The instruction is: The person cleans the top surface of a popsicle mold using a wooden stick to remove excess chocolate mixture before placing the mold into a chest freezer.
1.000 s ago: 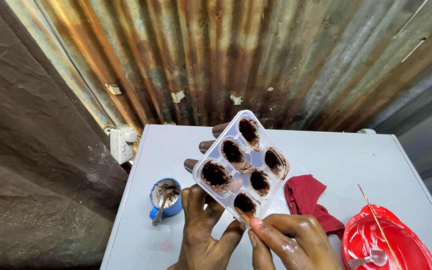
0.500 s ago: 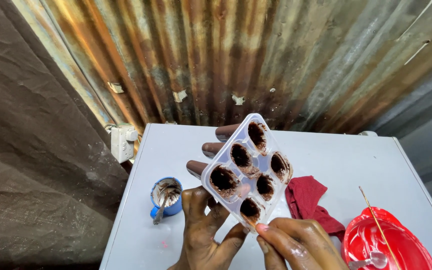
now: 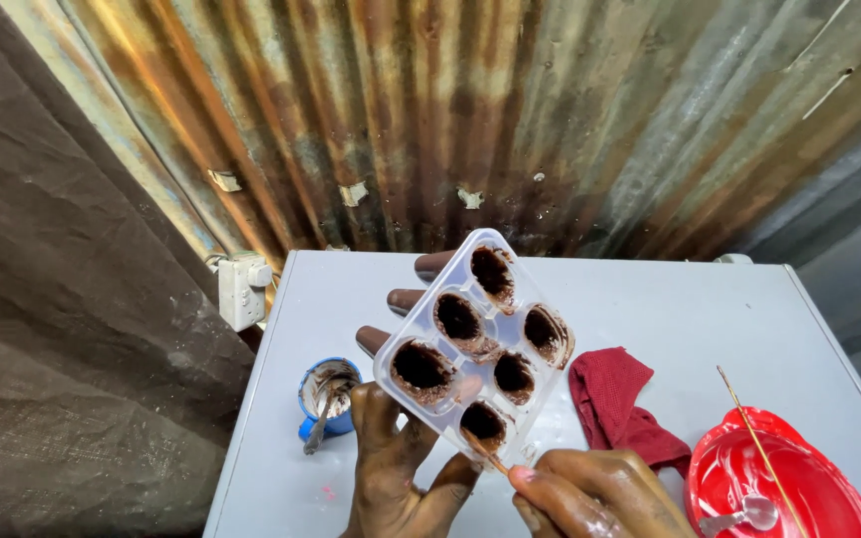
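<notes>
Left hand: your left hand (image 3: pixel 391 468) cradles the clear mould tray (image 3: pixel 475 344) from beneath, fingers spread behind it and clamped on it, tilted toward you above the worktop (image 3: pixel 650 309).
Blue cup: one blue cup (image 3: pixel 326 394) with a spoon, left of the tray.
Cavities: six, all holding brown mix; long axis runs near-left to far-right.
Right hand: your right hand (image 3: pixel 600 493) pinches a thin stick (image 3: pixel 485 453) at the nearest cavity; closest hand.
Right side: one red cloth (image 3: pixel 615 403), one red bowl (image 3: pixel 779 488).

Single head view: looks steeply down, close over white table (image 3: pixel 650 309), facing corrugated wall (image 3: pixel 510 110).
</notes>
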